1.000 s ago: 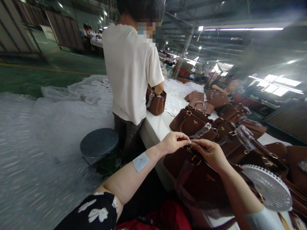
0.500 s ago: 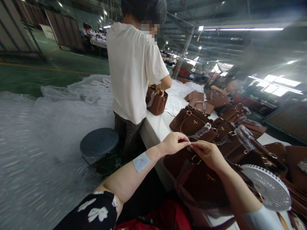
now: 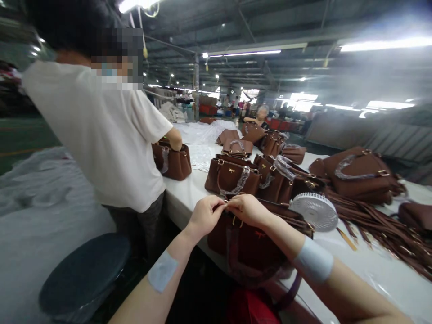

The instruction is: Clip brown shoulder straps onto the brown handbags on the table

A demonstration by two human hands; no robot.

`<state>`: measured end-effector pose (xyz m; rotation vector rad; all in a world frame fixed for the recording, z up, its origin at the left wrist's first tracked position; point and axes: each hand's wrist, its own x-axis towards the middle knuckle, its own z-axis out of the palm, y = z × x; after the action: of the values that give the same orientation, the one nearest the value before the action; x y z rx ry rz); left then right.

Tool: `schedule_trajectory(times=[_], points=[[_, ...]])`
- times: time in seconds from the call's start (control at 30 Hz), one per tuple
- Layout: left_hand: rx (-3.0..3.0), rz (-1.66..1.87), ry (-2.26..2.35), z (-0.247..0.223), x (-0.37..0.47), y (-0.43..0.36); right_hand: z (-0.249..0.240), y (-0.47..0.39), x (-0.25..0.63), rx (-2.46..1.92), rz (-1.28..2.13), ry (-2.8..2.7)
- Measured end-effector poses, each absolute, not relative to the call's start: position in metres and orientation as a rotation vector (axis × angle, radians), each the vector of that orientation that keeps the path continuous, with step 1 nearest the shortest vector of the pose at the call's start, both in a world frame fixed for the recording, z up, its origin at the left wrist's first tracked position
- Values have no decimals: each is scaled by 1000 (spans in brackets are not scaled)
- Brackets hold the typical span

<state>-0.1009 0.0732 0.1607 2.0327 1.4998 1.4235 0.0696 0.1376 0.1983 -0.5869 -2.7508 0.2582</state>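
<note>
The near brown handbag (image 3: 251, 245) sits at the close edge of a long white table (image 3: 178, 191), directly below the wearer's hands, its handle wrapped in clear plastic. A person in a white T-shirt (image 3: 97, 135) stands to the left, one arm over another brown handbag (image 3: 173, 162). A dark round stool (image 3: 84, 274) stands beside that person, and a round white grille (image 3: 313, 211) lies just beyond the near handbag. The left hand (image 3: 206, 217) and right hand (image 3: 249, 210) meet fingertip to fingertip, both pinched narrow on a small shiny piece (image 3: 225, 201).
</note>
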Motion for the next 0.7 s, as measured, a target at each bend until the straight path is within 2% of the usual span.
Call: schedule_trajectory(times=[0.2,0.3,0.43,0.57,0.7], points=[[1953,1558,1472,166,-103,60,226,119,105,-775,332,-2521],[1815,1714,1580,159,-108,49,235,114,158,-1103,241,-2371],[1779,1766,1622,152,-99,48,224,118,215,-1459,171,-2519],[1930,1710,1526,168,-80,56,210,121,228,-1536,39,-2578],[2124,1621,1506,190,-63,47,205,119,231,-1451,-222,-2264]])
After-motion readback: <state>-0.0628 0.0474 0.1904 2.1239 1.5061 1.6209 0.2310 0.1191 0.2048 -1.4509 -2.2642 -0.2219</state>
